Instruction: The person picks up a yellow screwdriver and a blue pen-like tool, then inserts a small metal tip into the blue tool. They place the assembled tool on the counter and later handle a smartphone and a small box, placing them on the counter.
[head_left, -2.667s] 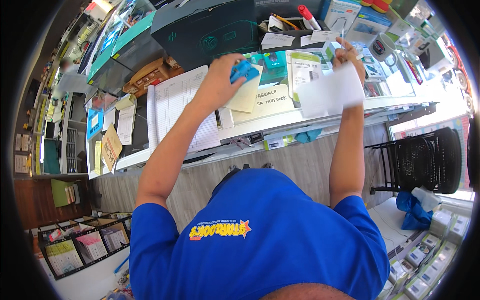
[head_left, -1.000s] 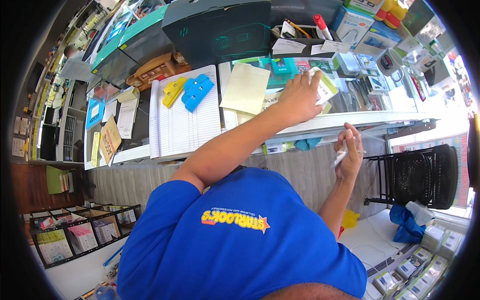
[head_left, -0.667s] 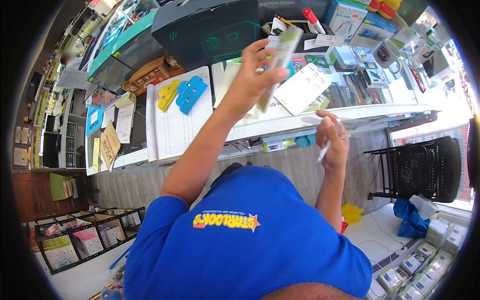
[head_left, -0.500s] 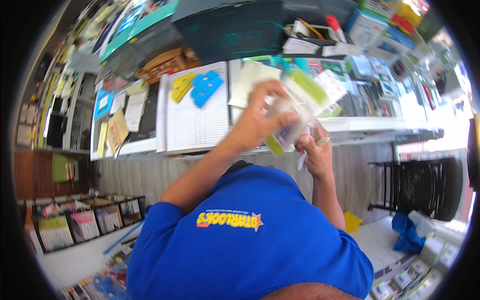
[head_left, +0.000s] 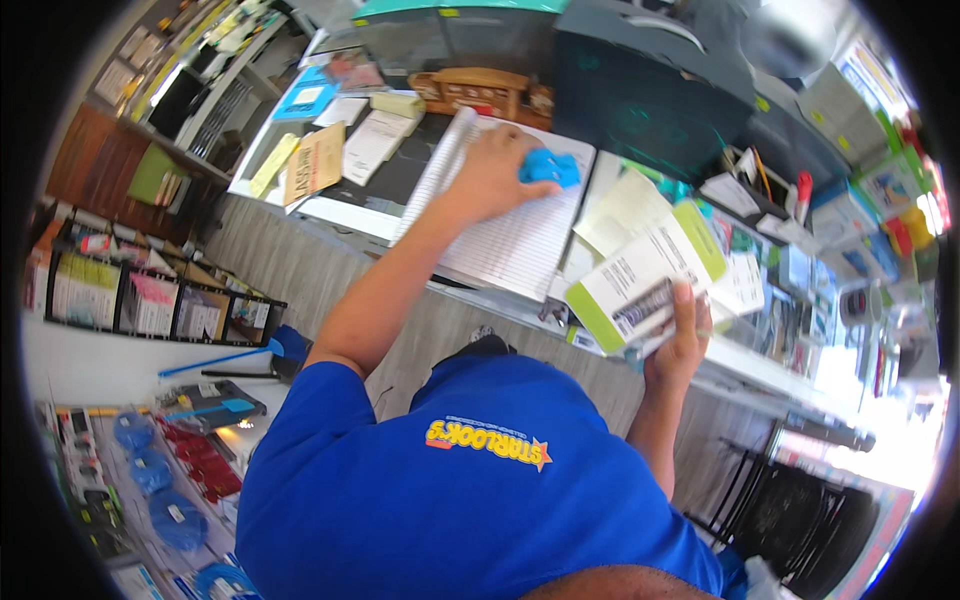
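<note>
My left hand (head_left: pixel 492 178) lies over the open lined notebook (head_left: pixel 510 245), fingers and thumb apart. Its thumb and fingertips are beside a blue, irregularly shaped flat piece (head_left: pixel 552 168); whether they touch it is hard to tell. The yellow piece seen earlier is out of sight, apparently under this hand. My right hand (head_left: pixel 680 345) is closed on the lower right edge of a flat white-and-green box (head_left: pixel 648 275), with its thumb on the front face. Something clear or whitish shows under the box by the palm.
Loose papers (head_left: pixel 375 145) and a brown envelope (head_left: pixel 314 162) lie left of the notebook. A large dark case (head_left: pixel 650 90) stands behind, beside a wooden holder (head_left: pixel 475 90). Small boxed goods (head_left: pixel 865 225) crowd the right. A black chair (head_left: pixel 800 520) stands on the floor at lower right.
My left hand has left the box and moved left onto the notebook. The right hand keeps the box, now lower with its printed face up. The whole view has turned and shifted.
</note>
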